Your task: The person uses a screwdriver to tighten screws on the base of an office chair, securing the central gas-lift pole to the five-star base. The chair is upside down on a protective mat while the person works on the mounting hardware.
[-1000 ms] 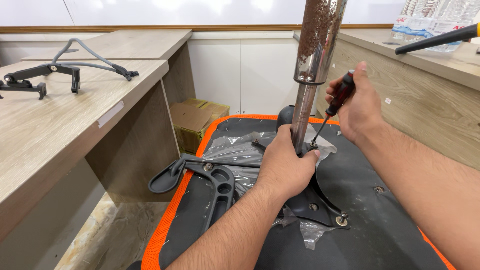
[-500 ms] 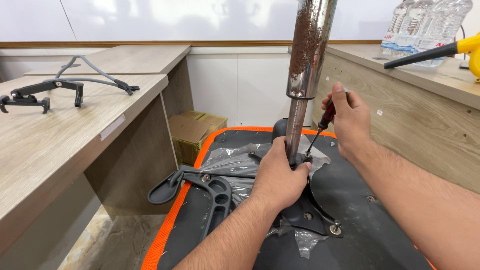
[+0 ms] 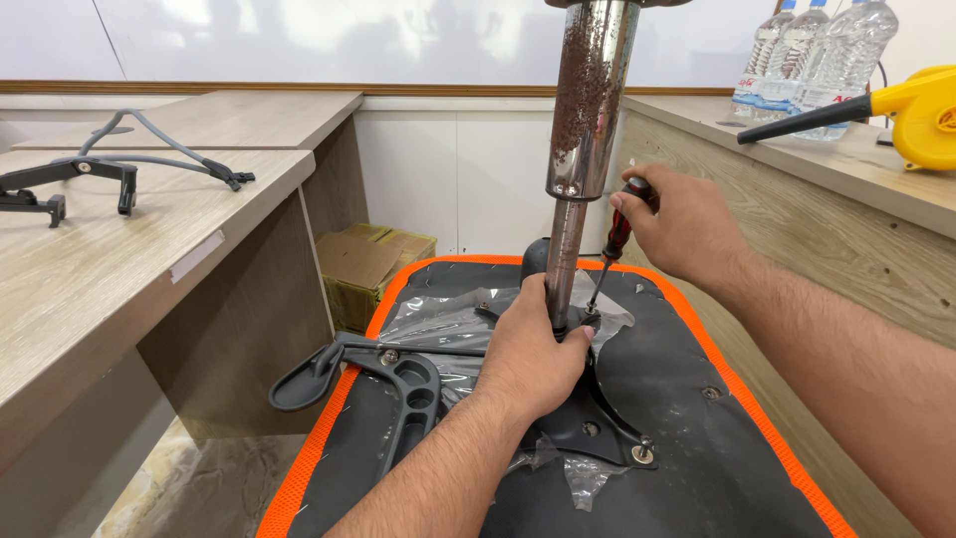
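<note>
An upturned office chair seat, black with an orange rim, lies in front of me. A rusty chrome gas-lift column stands upright from the black metal mechanism plate on it. My left hand grips the thin lower part of the column at its base. My right hand holds a screwdriver with a red and black handle, its tip down at the plate next to the column. A black armrest lies on the seat to the left, over torn clear plastic wrap.
A wooden desk on the left carries black and grey chair parts. On the right counter stand water bottles and a yellow blower. A cardboard box sits on the floor behind the seat.
The view has tilted up and shifted slightly. My right hand has shifted on the screwdriver handle, hiding more of it, its tip still at the plate. My left hand keeps its grip on the column.
</note>
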